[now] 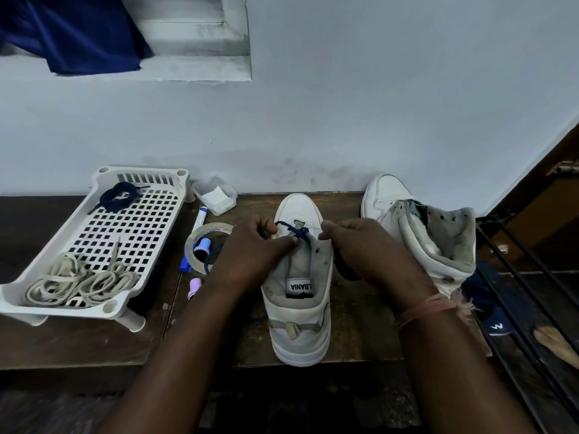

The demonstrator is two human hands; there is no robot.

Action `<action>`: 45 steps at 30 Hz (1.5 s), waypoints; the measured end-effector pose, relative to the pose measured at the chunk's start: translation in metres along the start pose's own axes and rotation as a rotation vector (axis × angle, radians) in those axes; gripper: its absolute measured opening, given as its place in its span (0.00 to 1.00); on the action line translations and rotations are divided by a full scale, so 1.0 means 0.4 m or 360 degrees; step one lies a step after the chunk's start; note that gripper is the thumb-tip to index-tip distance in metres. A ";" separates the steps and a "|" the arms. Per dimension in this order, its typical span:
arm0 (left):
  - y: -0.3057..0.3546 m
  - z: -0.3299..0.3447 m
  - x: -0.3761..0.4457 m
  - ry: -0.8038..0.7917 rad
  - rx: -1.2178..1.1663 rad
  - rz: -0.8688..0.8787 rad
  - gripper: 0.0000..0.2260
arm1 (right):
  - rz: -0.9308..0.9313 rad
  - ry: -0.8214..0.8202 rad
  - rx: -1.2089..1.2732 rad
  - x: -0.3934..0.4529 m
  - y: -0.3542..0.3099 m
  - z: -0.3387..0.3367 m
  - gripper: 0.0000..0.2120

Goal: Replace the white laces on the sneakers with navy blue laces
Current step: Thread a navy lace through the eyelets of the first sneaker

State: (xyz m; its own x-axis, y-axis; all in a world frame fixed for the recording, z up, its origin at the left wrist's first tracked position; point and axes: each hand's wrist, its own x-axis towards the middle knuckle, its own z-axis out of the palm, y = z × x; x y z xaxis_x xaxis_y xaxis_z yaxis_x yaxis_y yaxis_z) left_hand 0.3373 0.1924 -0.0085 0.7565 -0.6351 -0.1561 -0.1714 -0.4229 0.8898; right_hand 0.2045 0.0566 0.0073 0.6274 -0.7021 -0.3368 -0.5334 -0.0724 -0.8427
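White sneaker (297, 308) lengthwise, toe toward wall, both hands' fingers (283, 242) pinching navy lace (296, 230).

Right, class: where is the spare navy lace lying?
In the head view, the spare navy lace lies coiled at the far end of the white tray, left of the sneakers, beyond the white laces.

light: dim, bluish | shadows: soft | edges: wide-angle bending | focus: slightly soft
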 end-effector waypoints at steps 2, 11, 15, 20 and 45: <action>0.000 0.000 -0.002 0.0008 -0.0005 -0.0022 0.15 | 0.0105 -0.0047 -0.0050 0.006 0.005 0.001 0.23; 0.001 -0.003 -0.005 -0.0003 -0.0008 -0.0050 0.16 | -0.0445 0.0634 0.0696 -0.042 -0.056 -0.014 0.24; 0.000 -0.004 -0.004 -0.0030 -0.0047 -0.0048 0.14 | -0.0550 0.0792 0.0375 -0.030 -0.038 -0.025 0.15; 0.002 -0.006 -0.006 -0.0094 -0.0075 0.0023 0.07 | -0.0111 -0.0008 0.0063 -0.008 -0.001 0.010 0.08; 0.023 -0.062 -0.008 -0.0340 -0.0209 -0.0425 0.22 | -0.0491 0.0367 -0.0778 -0.025 0.000 0.002 0.24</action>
State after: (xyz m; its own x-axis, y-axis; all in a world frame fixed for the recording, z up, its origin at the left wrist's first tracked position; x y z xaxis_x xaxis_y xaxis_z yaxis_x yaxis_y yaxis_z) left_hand 0.3489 0.2065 0.0107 0.6126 -0.6399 -0.4639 0.1073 -0.5141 0.8510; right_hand 0.1988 0.0641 0.0104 0.6847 -0.7279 0.0368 -0.5793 -0.5743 -0.5785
